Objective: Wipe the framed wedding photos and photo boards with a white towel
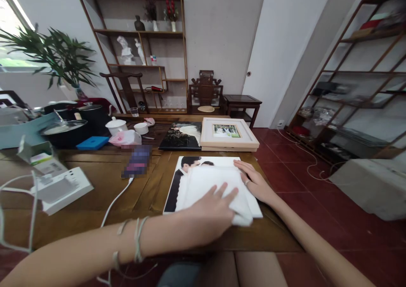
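A photo panel (174, 198) with a picture of two people lies flat on the wooden table in front of me. A folded white cloth (203, 185), soft and slightly wavy at its left edge, covers most of the picture. My left hand (211, 213) rests on the cloth with its fingers spread, and wears bracelets at the wrist. At the panel's upper right side, my right hand (255, 183) lies with fingers stretched out, touching the cloth's right edge. A ring is on one of its fingers.
Behind the panel lie a dark photo panel (180, 139) and a pale wooden frame (230, 143). To the left are a phone (137, 162) on a white cable (117, 198), an opened box (65, 189), a blue case (92, 143) and pots (65, 128). The table's edge is at right.
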